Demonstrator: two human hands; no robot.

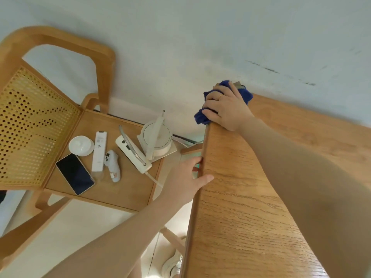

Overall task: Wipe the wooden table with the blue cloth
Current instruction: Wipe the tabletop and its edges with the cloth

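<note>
At nine o'clock, a chair [112, 189] holds a phone [75, 173]. The left hand [187, 178] grips the table [251, 197] edge, thumb on top. At one o'clock, the right hand [227, 108] presses the bunched blue cloth [202, 115] on the table's far corner.

Right hand [226, 109] presses the blue cloth [202, 115] onto the desk's [251, 197] far left corner — left hand [188, 177] grips the left edge.
</note>
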